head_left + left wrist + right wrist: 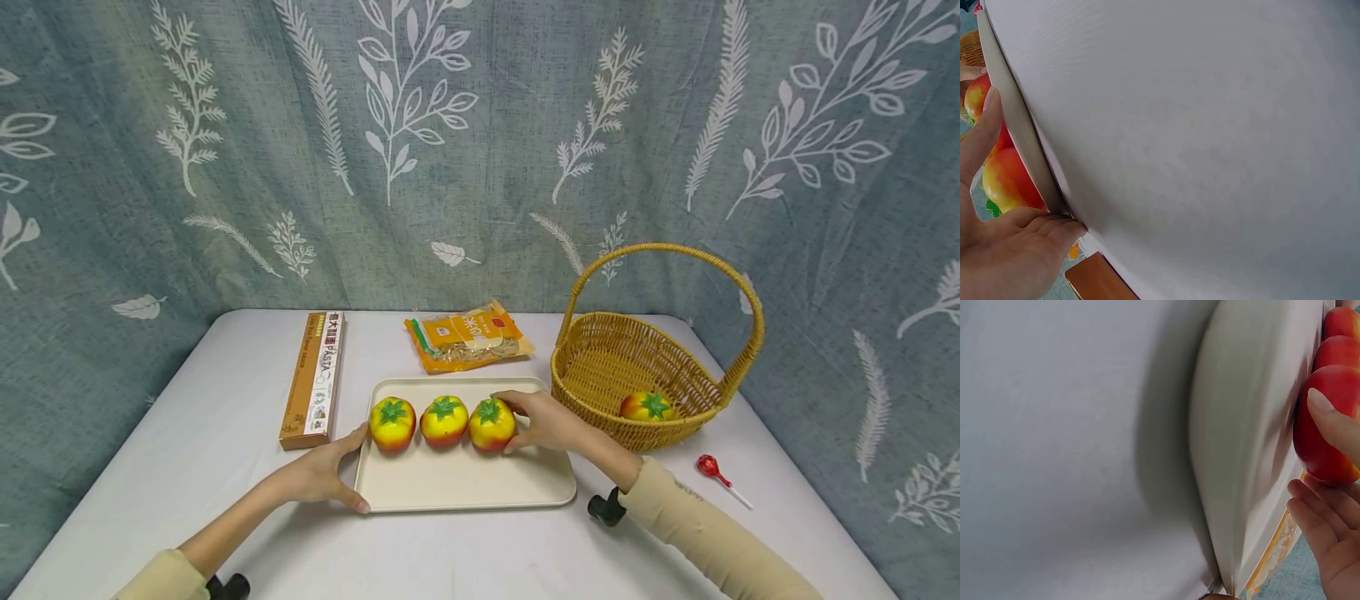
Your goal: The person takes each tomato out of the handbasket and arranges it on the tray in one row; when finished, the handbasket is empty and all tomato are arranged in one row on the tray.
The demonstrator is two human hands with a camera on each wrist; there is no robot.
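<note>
Three red-and-yellow persimmons with green leafy tops stand in a row on a cream tray (465, 487): a left one (392, 425), a middle one (444, 422) and a right one (491, 425). My right hand (546, 421) holds the right persimmon from its right side, thumb in front and fingers behind. In the right wrist view, the thumb (1335, 425) presses on its red skin. My left hand (321, 475) rests against the tray's left edge with fingers and thumb spread along it. The left wrist view shows the left palm (1010, 256) beside the rim.
A wicker basket (607, 362) with a tall handle stands at the right, another persimmon (647, 407) inside. A red lollipop (708, 467) lies in front of it. Behind the tray lies an orange noodle packet (468, 337); a pasta box (311, 379) lies at the left.
</note>
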